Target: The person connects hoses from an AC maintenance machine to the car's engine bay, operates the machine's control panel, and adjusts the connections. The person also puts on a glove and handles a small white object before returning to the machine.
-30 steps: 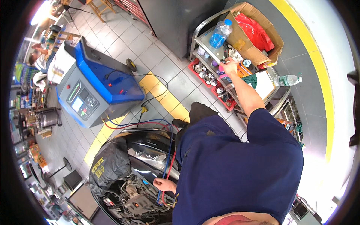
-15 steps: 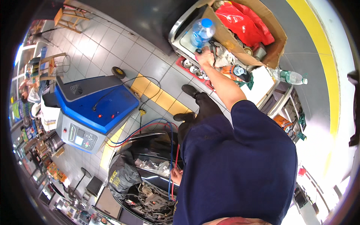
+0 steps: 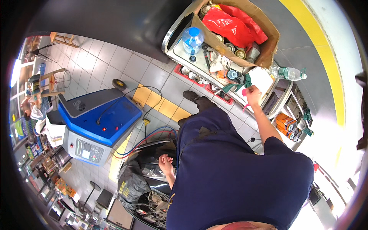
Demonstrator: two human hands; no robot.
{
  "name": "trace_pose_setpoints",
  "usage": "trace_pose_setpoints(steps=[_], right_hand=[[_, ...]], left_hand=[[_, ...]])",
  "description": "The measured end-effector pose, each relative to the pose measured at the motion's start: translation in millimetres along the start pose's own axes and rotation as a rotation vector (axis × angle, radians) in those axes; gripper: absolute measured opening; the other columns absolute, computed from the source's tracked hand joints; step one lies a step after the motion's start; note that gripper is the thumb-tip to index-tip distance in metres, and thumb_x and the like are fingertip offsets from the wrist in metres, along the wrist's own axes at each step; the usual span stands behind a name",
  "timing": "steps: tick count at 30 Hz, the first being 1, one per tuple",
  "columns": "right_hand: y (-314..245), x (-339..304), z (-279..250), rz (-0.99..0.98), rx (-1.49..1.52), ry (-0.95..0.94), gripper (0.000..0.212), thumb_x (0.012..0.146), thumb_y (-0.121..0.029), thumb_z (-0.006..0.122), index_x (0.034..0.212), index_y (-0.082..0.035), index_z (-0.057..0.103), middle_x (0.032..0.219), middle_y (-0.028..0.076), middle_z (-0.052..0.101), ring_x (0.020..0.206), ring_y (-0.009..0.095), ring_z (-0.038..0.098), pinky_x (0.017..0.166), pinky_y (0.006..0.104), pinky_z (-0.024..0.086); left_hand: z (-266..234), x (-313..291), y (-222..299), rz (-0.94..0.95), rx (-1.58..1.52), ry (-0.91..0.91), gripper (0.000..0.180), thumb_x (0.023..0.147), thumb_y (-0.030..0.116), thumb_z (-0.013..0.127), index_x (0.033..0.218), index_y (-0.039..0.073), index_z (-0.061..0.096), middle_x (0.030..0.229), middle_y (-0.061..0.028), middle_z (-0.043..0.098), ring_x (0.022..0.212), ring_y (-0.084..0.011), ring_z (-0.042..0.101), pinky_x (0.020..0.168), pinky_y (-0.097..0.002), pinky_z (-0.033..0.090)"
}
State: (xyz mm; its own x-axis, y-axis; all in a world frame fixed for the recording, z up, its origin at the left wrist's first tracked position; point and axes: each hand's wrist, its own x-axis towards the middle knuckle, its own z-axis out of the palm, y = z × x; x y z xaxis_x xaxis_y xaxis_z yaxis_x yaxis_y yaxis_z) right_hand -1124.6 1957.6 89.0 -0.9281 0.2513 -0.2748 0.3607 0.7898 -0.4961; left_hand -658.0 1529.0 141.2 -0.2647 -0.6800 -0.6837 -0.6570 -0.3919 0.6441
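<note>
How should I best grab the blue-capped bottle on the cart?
I'd grip the blue-capped bottle around its body, below the cap, from the picture's left: it looks upright and round, with the cardboard box close on its right.

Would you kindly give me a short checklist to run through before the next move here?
1. Blue-capped bottle upright on the cart, cap on: ok.
2. Screen lit on the blue-and-grey machine: ok.
3. Floor free of cables: not ok; a black cable loops across it beside the machine.
4. Right hand secure on the pink item: cannot tell; too small to make out.
5. Left hand empty: cannot tell; its palm is hidden.
6. Black cover draped on the car: ok.
</note>
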Motion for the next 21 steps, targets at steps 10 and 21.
trace_pose_setpoints(steps=[10, 21], right_hand=[[-155, 14, -60, -0.364, -0.106, -0.086, 0.032, 0.099, -0.029, 0.072, 0.121, -0.006, 0.076, 0.125, 0.020, 0.076, 0.109, 0.044, 0.076, 0.092, 0.0562, 0.060], [-215, 129, 109, -0.391, -0.808, -0.750, 0.045, 0.090, -0.031, 0.076, 0.124, -0.003, 0.080, 0.125, 0.022, 0.080, 0.116, 0.035, 0.079, 0.091, 0.0509, 0.063]], left_hand=[[7, 6, 2, -0.040, 0.033, 0.010, 0.029, 0.115, 0.032, 0.064, 0.111, 0.003, 0.070, 0.082, -0.0034, 0.070, 0.073, -0.0138, 0.071, 0.064, -0.0272, 0.056], [28, -15, 0, -0.040, -0.013, 0.069, 0.032, 0.116, 0.033, 0.062, 0.113, 0.002, 0.070, 0.083, -0.0038, 0.071, 0.075, -0.0139, 0.071, 0.067, -0.0275, 0.056]])
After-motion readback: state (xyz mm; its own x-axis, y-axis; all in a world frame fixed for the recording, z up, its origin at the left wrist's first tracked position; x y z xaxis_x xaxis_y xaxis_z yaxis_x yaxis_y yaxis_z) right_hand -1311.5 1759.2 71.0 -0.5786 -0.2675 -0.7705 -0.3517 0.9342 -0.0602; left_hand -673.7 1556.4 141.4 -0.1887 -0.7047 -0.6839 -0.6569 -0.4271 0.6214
